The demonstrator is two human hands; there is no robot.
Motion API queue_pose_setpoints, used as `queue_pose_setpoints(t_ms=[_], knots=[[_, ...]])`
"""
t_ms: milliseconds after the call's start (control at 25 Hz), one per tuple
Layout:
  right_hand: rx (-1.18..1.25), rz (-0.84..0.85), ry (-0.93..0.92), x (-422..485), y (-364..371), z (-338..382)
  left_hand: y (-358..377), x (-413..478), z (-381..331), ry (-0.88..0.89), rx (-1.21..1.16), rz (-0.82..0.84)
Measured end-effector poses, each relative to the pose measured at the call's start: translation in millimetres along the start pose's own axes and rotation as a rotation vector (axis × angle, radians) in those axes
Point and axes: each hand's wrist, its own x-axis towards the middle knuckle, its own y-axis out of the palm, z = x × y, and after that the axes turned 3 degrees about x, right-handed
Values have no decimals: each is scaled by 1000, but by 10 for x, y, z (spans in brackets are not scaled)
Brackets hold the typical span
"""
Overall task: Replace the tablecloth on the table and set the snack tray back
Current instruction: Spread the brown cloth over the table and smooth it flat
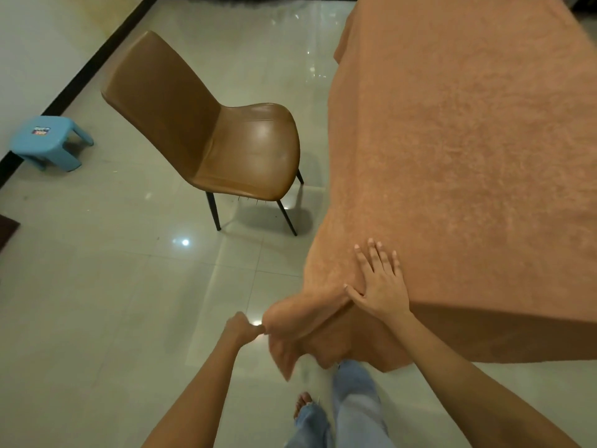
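Fingers [254, 329] pinching tablecloth [468, 140] corner, right hand [382, 284] atop

Orange tablecloth [468, 150] is covering the table, hanging over its near edge. Right hand [379, 282] is pressing flat, fingers spread, on the near-left corner. Left hand [240, 328] is pinching the loose hanging corner, pulling it out sideways. Brown chair [210, 124] and blue stool [48, 142] are sitting on the tiled floor [113, 286], left of the table.

Looks like a home dining room: glossy tiled floor [129, 286], brown leather dining chair [210, 134], cloth-covered tabletop [468, 140], and a little blue plastic stool [48, 142] by the wall.
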Motion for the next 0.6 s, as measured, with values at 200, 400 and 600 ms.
queue_pose_setpoints(t_ms=[200,400,600], knots=[[83,2,-15,-52,16,163,-120,-141,-1081,593,-217,-227],[380,-83,70,-135,8,144,-53,-233,-2108,984,-66,-216],[254,-289,367,178,-204,-407,-74,98,-2697,1023,263,-300]])
